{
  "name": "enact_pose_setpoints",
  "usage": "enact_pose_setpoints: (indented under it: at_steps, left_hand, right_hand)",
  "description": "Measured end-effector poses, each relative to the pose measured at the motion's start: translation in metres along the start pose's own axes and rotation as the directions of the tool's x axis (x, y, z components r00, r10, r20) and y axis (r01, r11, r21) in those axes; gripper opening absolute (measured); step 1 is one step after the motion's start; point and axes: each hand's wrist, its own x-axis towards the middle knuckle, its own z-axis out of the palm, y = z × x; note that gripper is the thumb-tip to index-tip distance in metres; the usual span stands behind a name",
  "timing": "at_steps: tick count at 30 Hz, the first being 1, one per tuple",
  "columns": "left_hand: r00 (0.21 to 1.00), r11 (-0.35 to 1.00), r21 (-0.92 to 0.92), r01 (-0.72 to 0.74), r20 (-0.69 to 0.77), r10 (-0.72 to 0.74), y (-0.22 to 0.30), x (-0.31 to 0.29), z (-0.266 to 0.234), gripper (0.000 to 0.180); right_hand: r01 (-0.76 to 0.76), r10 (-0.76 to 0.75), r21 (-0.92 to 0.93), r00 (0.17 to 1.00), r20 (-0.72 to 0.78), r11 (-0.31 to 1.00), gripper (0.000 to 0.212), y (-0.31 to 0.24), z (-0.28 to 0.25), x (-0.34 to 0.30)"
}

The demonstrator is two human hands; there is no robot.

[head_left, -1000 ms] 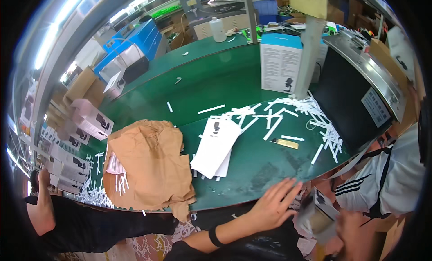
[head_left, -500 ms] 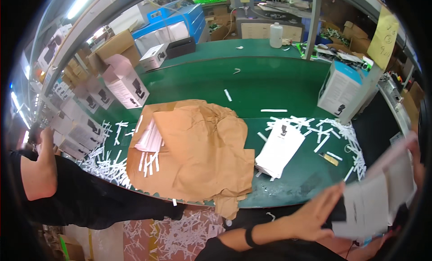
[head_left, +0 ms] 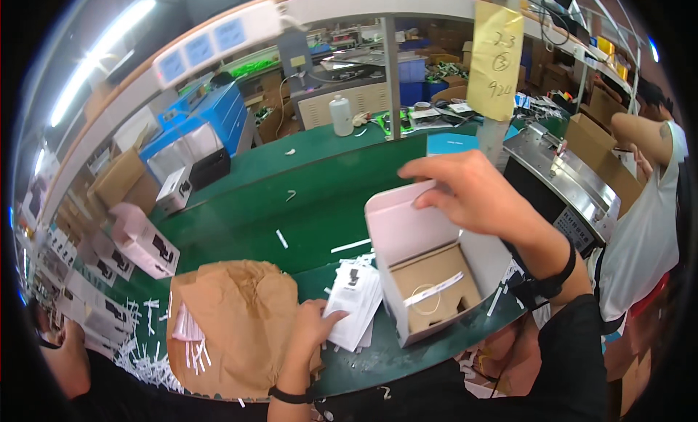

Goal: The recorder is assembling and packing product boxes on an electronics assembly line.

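Note:
An open white box [head_left: 384,276] stands at the near right of the green table. My right hand [head_left: 472,193] grips its raised flap, thumb on the inner face. Inside the box lies a brown cardboard insert [head_left: 429,265] with a cutout, and on it are a white paper strip [head_left: 433,289] and a thin pale loop. To the left of the box is a stack of white printed leaflets [head_left: 355,305]. My left hand [head_left: 314,326] touches the stack's left edge, thumb spread over the top sheet.
Crumpled brown paper [head_left: 240,313] with pink-white sheets lies left of the leaflets. White paper strips [head_left: 145,364] are heaped at the far left beside printed boxes [head_left: 145,247]. A co-worker [head_left: 643,225] stands at right near a metal machine [head_left: 563,167]; another person's arm [head_left: 69,360] shows at left.
The white box has come from the right edge onto the table. My left hand has left it and reached the leaflets; my right hand now holds the flap. The view has swung right.

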Motion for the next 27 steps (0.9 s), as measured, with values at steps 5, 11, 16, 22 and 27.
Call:
enact_pose_setpoints:
  at_steps: [5, 11, 16, 22, 27]
  left_hand:
    - [0.941, 0.989, 0.145, -0.003, -0.334, 0.051, 0.023, -0.025, -0.037, 0.026]
    - [0.635, 0.911, -0.340, -0.232, -0.763, -0.122, 0.081, -0.055, -0.096, 0.019]
    - [0.568, 0.645, -0.530, -0.551, -0.804, -0.175, 0.152, -0.054, -0.106, 0.047]
    - [0.656, 0.463, -0.634, -0.619, -0.742, -0.138, 0.205, -0.061, -0.066, 0.066]
    - [0.645, 0.832, 0.288, -0.474, -0.530, 0.550, 0.214, -0.060, -0.060, 0.030]
  right_hand:
    - [0.143, -0.198, -0.151, 0.864, -0.463, 0.978, 0.037, -0.002, -0.011, -0.052]
    - [0.382, -0.440, -0.239, 0.855, -0.276, 0.893, 0.025, -0.022, 0.009, -0.123]
    - [0.180, -0.178, -0.109, 0.984, 0.031, 0.977, 0.018, -0.043, 0.047, -0.089]
    - [0.146, -0.118, -0.092, 0.958, 0.262, 0.985, 0.020, -0.022, 0.052, -0.103]
    - [-0.133, 0.152, -0.231, 0.986, 0.068, 0.964, 0.021, -0.046, -0.012, -0.172]
